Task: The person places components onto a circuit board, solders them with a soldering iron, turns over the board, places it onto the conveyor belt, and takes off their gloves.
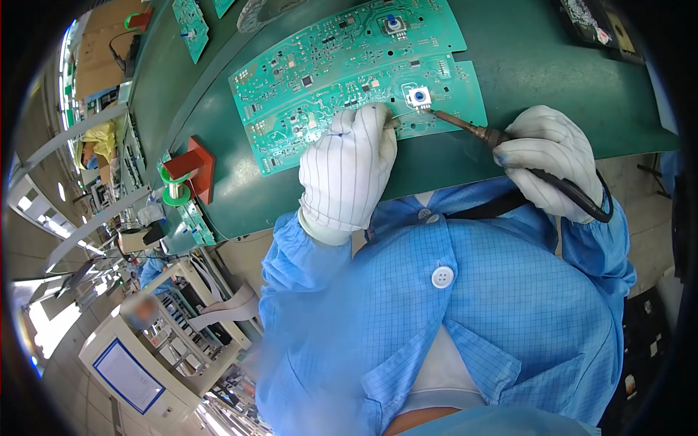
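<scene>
Two joined green circuit boards lie on the green table mat, the nearer board (327, 116) directly in front of me. My left hand (349, 171), in a striped white glove, is closed in a pinch at the near board's edge. A thin solder wire (402, 114) runs from its fingertips toward a white component with a blue knob (419, 97). In my right hand (556, 156), also gloved, is a soldering iron (472, 129). Its tip is at the lower right of that component, by the wire's end. The far board (320, 58) carries a similar blue-knobbed component (393, 26).
A green solder spool (175, 190) sits on a red stand (203, 171) to the left. More circuit boards (192, 29) lie at the upper left. A dark tray (592, 25) stands at the upper right. The iron's black cable (574, 195) loops beneath my right hand.
</scene>
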Tool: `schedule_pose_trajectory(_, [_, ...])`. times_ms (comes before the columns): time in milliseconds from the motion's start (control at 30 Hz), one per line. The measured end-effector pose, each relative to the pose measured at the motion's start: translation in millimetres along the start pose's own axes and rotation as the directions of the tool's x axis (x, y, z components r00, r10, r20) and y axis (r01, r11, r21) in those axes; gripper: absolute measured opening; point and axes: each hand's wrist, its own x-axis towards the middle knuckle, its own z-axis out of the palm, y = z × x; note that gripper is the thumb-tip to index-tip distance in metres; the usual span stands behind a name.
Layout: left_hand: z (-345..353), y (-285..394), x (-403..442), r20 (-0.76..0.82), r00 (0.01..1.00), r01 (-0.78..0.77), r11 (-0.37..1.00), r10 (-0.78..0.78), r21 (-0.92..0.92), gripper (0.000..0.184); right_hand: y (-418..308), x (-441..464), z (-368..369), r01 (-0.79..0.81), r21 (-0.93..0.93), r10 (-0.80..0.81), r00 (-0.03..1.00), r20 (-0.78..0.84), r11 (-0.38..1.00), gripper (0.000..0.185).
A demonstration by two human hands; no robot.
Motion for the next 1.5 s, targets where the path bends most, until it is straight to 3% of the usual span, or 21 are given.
schedule_pose_trajectory(1133, [0.9, -3.3, -0.1, -0.008, 1.0, 0.004, 0.998, -0.005, -0.056, 0.013, -2.7, 8.4, 6.3, 0.049, -0.023, -0.048, 0.998, 0.045, 0.999, 0.029])
schedule_pose_trajectory(1400, [2.7, -4.1, -1.0, -0.043, 0.999, -0.008, 0.998, 0.005, -0.061, 0.014, -6.0, 6.9, 3.5, 0.024, -0.056, -0.025, 0.999, -0.02, 0.998, 0.029])
schedule_pose_trajectory(1500, [2.6, -4.7, -1.8, -0.005, 1.0, 0.028, 0.999, -0.029, -0.038, 0.014, -6.0, 7.9, 3.4, 0.033, 0.034, -0.032, 0.999, -0.04, 0.999, 0.029])
